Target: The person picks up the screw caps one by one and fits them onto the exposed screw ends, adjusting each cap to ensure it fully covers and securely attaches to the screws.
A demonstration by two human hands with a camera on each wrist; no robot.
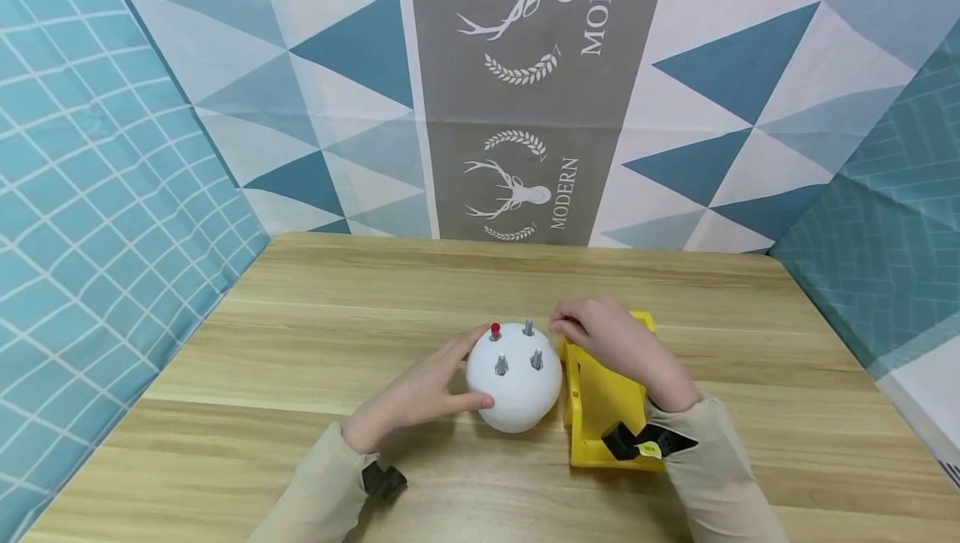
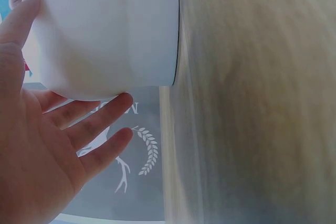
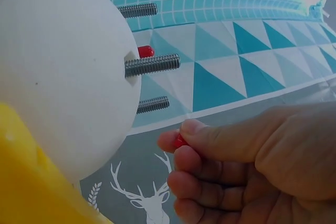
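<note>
A white dome (image 1: 517, 406) stands on the wooden table with several threaded metal studs (image 1: 502, 366) sticking up from its top. A red cap (image 1: 495, 331) covers the stud at the far left; the others are bare metal. Thumb and fingers of my left hand (image 1: 427, 385) span the dome's left side, and the left wrist view shows the thumb against its smooth wall. Beside the dome's far right, my right hand (image 1: 611, 339) pinches another small red cap (image 3: 180, 140) between thumb and index finger, apart from the studs. The remaining right fingers are curled in.
Right of the dome, close against it, lies a yellow plastic bin (image 1: 600, 397), partly under my right forearm. The wooden table (image 1: 300, 360) meets a patterned cloth backdrop (image 1: 517, 93) behind and blue tiled-pattern cloth at the left. Dark wrist cameras (image 1: 384, 482) sit on both cuffs.
</note>
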